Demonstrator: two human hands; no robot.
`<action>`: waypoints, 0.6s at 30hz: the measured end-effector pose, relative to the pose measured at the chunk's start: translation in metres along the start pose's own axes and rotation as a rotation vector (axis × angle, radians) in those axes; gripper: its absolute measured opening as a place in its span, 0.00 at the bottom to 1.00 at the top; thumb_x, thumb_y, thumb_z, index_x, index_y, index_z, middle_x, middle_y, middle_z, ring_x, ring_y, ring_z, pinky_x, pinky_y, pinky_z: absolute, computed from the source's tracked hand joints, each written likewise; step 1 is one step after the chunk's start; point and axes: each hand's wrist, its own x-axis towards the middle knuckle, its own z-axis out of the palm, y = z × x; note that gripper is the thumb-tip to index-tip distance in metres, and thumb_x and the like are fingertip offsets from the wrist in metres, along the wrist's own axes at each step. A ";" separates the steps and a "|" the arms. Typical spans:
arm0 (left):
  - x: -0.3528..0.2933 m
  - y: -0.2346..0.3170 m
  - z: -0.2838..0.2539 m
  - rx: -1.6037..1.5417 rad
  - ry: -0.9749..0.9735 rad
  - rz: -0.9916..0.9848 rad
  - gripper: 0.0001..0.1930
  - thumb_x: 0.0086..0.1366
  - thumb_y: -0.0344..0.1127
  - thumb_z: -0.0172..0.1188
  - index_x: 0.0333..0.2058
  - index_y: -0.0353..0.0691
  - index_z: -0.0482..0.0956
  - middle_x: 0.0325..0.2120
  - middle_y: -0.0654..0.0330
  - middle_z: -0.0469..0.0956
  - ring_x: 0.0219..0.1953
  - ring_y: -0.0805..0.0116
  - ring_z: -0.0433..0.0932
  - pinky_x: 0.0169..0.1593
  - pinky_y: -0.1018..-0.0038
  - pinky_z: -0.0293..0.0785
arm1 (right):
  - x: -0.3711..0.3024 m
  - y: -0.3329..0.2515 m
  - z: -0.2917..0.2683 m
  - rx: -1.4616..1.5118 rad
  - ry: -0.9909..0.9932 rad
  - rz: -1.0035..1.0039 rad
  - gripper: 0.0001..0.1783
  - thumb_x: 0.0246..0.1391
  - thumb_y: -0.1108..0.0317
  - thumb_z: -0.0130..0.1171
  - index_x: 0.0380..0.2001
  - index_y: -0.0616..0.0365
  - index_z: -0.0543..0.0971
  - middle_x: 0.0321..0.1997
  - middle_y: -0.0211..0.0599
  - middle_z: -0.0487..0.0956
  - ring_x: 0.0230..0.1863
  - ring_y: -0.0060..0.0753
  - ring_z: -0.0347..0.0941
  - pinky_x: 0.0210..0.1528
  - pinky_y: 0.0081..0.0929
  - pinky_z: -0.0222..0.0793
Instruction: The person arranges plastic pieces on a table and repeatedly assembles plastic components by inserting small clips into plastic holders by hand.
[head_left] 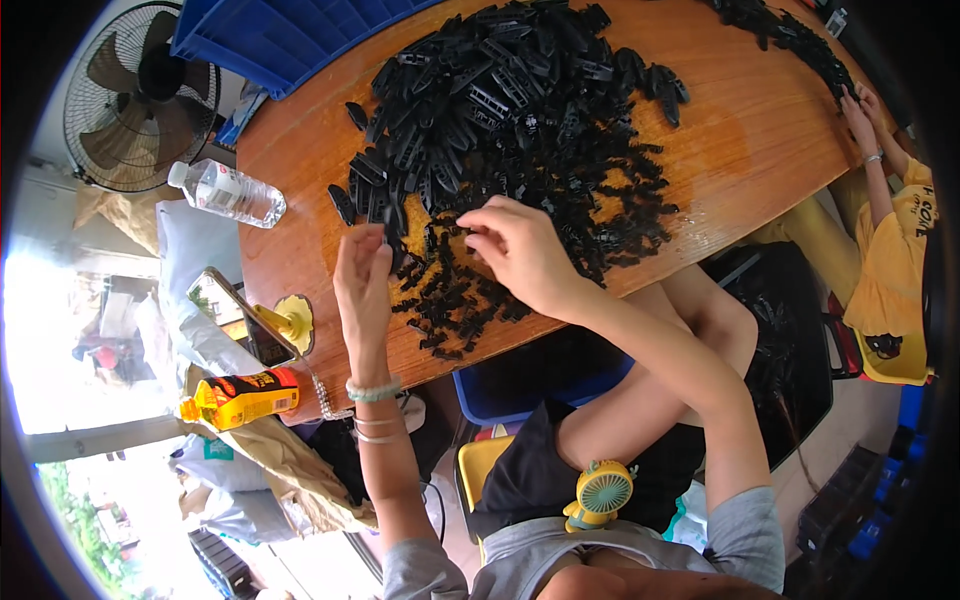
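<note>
At the centre of the frame, both hands work over the table [730, 135]. The left hand [363, 275] has its fingers curled toward the thumb beside a dark elongated part [396, 222]; blur hides whether it grips it. The right hand [515, 250] bends thumb and forefinger toward each other; I cannot tell whether they pinch anything. Long black parts [450, 110] are heaped at upper centre, small black pieces [465, 300] spread nearer, probably so both kinds lie within reach. The phone [240, 318] leans on a yellow stand [294, 318] at left, seemingly propped for viewing.
</note>
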 end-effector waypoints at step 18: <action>-0.072 0.048 0.019 -0.551 -0.242 -0.308 0.16 0.56 0.18 0.58 0.44 0.29 0.69 0.36 0.54 0.76 0.33 0.71 0.77 0.38 0.79 0.74 | -0.042 -0.043 -0.038 0.429 -0.023 0.195 0.07 0.50 0.79 0.60 0.34 0.65 0.81 0.30 0.32 0.77 0.32 0.16 0.72 0.34 0.13 0.66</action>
